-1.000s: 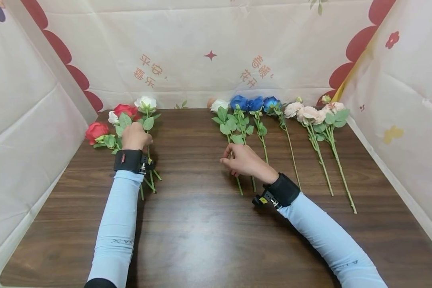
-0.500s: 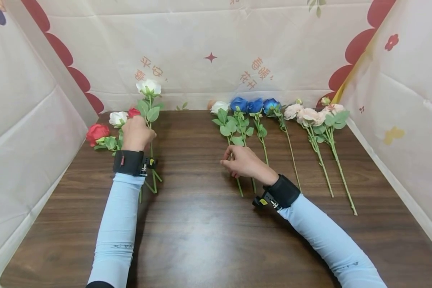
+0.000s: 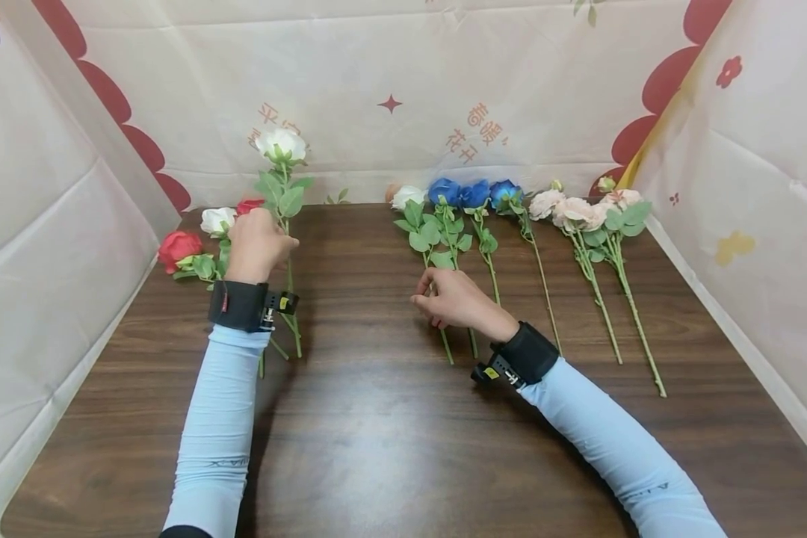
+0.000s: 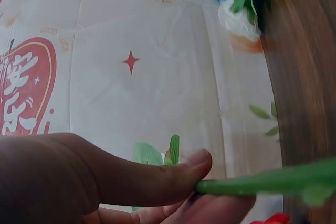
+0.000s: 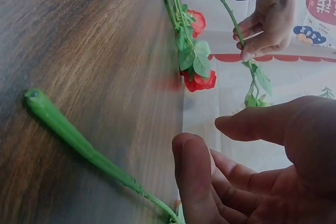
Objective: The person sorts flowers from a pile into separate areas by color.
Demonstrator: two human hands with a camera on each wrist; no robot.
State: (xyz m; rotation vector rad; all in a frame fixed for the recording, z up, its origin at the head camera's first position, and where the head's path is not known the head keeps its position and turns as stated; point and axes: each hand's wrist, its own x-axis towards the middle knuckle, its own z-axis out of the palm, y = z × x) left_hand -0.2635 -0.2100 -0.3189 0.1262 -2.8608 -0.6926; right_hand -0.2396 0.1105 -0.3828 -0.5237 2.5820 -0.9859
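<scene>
My left hand pinches the stem of a white rose between thumb and fingers, its bloom raised against the back cloth. In the left wrist view the thumb presses on the green stem. Below and left of that hand lie a red rose, another white rose and a second red one, partly hidden. My right hand, fingers loosely bent and holding nothing, hovers over the stems of a white rose and a blue rose. A stem end lies beside it.
To the right, two more blue roses and several pale pink flowers lie side by side, stems toward the front. Printed cloth walls enclose the brown wooden table at the back and both sides.
My left hand has lifted the white rose up from the red and white roses and slightly right, its bloom now higher against the cloth. The right hand has stayed in place.
</scene>
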